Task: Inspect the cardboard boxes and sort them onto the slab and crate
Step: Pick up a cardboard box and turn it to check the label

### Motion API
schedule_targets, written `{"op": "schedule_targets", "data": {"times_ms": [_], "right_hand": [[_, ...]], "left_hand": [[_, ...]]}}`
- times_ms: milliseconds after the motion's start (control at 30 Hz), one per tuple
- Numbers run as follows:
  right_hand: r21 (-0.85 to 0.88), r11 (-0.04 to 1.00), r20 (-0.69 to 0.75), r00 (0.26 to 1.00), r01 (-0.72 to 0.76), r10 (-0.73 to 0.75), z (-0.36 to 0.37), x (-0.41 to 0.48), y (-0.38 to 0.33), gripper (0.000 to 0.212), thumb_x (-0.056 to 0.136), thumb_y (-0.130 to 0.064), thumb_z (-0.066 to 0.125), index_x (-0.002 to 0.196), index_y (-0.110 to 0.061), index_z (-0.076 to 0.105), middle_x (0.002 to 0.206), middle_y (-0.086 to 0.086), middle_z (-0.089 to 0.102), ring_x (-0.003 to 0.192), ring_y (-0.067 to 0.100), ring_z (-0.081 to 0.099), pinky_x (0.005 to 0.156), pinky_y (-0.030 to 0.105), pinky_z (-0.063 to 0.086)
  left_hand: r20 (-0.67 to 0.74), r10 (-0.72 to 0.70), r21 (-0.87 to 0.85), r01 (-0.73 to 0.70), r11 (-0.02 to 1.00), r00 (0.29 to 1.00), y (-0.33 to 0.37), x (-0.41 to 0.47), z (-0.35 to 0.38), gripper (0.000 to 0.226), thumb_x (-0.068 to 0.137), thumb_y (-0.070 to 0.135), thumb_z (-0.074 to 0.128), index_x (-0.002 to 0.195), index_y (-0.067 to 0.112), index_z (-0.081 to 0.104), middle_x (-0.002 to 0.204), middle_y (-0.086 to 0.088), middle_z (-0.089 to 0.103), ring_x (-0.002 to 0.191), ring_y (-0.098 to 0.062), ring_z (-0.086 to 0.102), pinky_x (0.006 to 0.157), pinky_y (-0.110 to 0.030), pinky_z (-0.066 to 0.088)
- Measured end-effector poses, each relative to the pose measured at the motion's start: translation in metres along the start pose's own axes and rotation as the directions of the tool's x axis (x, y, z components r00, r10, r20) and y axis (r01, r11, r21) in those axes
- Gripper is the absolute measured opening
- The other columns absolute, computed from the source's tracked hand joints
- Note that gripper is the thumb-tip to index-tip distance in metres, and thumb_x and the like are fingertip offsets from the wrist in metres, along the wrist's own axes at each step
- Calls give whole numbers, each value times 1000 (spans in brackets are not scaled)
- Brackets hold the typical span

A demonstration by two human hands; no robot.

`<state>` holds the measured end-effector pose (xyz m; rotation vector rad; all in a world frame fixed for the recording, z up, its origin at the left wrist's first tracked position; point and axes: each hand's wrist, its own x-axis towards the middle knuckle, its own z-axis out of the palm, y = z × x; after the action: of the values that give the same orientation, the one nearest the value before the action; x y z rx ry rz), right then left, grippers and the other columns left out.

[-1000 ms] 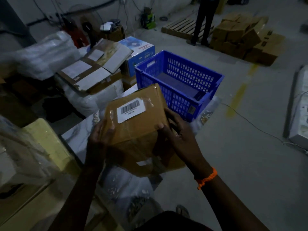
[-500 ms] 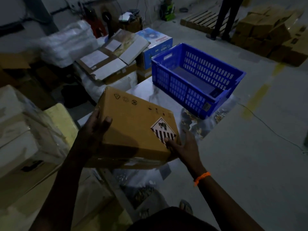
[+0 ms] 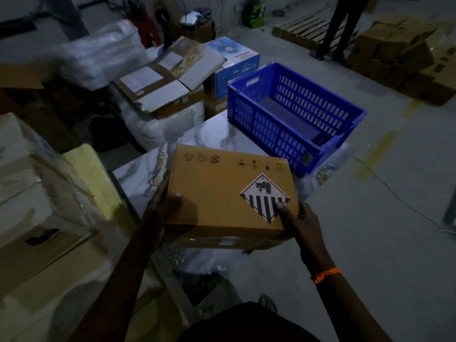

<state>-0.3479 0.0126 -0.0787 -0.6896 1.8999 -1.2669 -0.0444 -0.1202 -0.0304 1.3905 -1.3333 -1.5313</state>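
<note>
I hold a brown cardboard box [image 3: 222,193] over the near end of the white marbled slab [image 3: 212,137]. Its top face shows a row of small printed symbols and a diamond hazard label with black stripes. My left hand [image 3: 160,206] grips the box's left side, thumb on top. My right hand [image 3: 298,220] grips the near right corner, thumb lying on the label. The blue slatted plastic crate [image 3: 291,114] stands on the slab's far end, with a dark flat thing on its floor.
Wrapped cartons [image 3: 37,206] and a yellow foam block [image 3: 98,183] crowd the left. Behind them lie a torn flat carton [image 3: 162,82] on white bags and a blue printed box [image 3: 234,60]. A person's legs [image 3: 338,28], a pallet [image 3: 303,30] and stacked brown boxes [image 3: 407,50] stand far right. A cable crosses the floor.
The box was turned over: a second ago the barcode face with plastic wrap faced me, now the hazard-label face is up. Both hands shifted to its sides and lowered it toward the slab.
</note>
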Motion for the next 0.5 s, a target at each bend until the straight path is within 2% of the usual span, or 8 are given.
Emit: {"op": "schedule_targets", "data": {"times_ms": [33,133,200,267,333,400,500], "right_hand": [[-26,1000,-16,1000,8,-9,-6,1,2,61,84,-58,77,135,-28,61,128,-3,68,110,17,67,90,44,60],[-115,993,-49,998,20,-25,-17,4,8,79,75,-71,79,140,-32,57,134,-3,63,116,18,64,95,49,59],[-173,985,-64,997,20,-31,-21,5,13,90,70,-79,77,144,-35,52,138,-3,60,121,18,62,97,50,58],[-182,983,-69,997,23,-36,-22,5,17,92,70,-81,76,146,-35,50,140,-3,59,122,18,61,98,49,58],[-184,983,-71,997,23,-37,-21,4,17,96,69,-81,75,148,-33,48,141,-1,57,123,19,60,98,50,57],[-188,982,-81,996,31,-47,-21,6,19,99,67,-82,75,148,-32,48,141,0,57,123,20,60,98,50,57],[-188,982,-76,996,26,-41,-22,10,23,100,65,-85,75,147,-34,48,141,-1,58,123,21,61,97,50,58]], "left_hand": [[12,-25,-3,25,1000,1000,-12,1,6,59,91,34,67,145,35,44,122,3,61,104,-21,61,63,-22,56],[-13,-83,26,84,996,996,-42,4,17,55,83,49,72,135,36,55,116,-4,68,104,-31,66,74,-36,57],[-35,-89,80,92,993,995,-58,6,18,68,69,70,76,125,36,60,112,-4,67,103,-31,65,79,-40,56],[-25,-100,94,102,990,995,-76,14,15,79,62,78,77,126,34,60,106,-3,67,99,-32,64,78,-42,56],[-39,-91,121,95,988,995,-84,20,14,75,64,78,75,126,38,60,109,-3,68,102,-33,65,84,-48,56],[-70,-76,141,85,986,995,-80,23,16,71,70,75,71,130,39,58,121,-2,68,112,-31,64,94,-52,54],[-175,-51,57,62,996,983,-69,11,23,53,77,61,63,125,41,58,122,3,65,119,-28,60,102,-53,49]]}}
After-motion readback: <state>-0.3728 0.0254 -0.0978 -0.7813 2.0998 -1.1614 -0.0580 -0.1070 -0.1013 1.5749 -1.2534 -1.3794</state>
